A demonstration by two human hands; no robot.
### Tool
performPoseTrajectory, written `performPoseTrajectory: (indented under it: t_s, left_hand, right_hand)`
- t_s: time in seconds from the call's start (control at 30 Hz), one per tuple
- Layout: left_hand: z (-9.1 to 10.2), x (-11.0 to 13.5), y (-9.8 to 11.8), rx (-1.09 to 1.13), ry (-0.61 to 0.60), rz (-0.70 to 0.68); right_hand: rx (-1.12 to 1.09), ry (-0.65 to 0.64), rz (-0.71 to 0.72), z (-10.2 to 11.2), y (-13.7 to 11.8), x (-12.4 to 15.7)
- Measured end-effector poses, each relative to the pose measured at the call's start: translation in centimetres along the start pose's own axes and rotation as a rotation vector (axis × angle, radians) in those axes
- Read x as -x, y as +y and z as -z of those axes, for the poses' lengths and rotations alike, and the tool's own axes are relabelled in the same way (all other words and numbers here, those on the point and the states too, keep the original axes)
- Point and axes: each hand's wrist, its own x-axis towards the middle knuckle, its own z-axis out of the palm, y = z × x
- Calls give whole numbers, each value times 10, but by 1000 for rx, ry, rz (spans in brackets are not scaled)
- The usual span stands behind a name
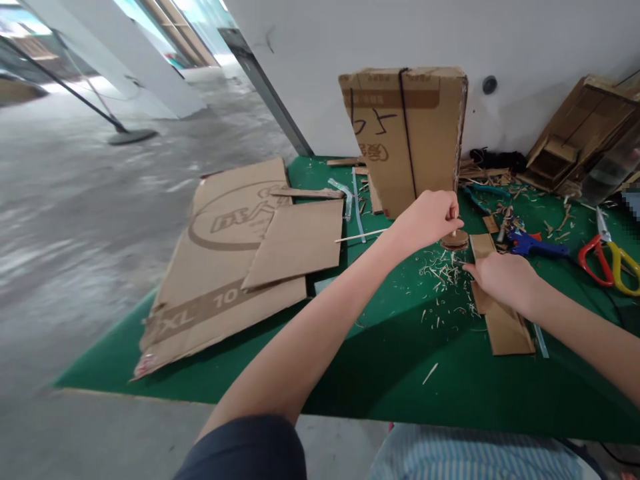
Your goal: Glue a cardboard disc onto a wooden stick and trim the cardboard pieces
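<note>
My left hand (431,212) reaches across the green table, its fingers closed on the top of a short wooden stick (455,225). Around the stick's lower part sits a small round cardboard disc (454,241), which looks layered. My right hand (503,277) is closed just to the right and nearer to me, over a cardboard strip (507,328). A small dark tip (458,263) shows at its fingers; the rest of that thing is hidden. Pale wood shavings (443,270) lie scattered below the disc.
A large cardboard sheet (210,293) and a smaller piece (305,240) lie left. An upright cardboard box (425,133) stands at the back. Rightward lie a blue glue gun (537,244), red-and-yellow-handled scissors (607,257) and teal-handled pliers (480,198). A thin stick (360,236) lies behind my left forearm.
</note>
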Motion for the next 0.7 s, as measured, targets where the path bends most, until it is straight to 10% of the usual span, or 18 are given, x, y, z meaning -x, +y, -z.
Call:
performPoseTrajectory:
  t_s: [0.7]
  left_hand:
    - [-1,-1,2,-6,4,2]
  right_hand:
    - [-12,96,-27,-11,-3,7]
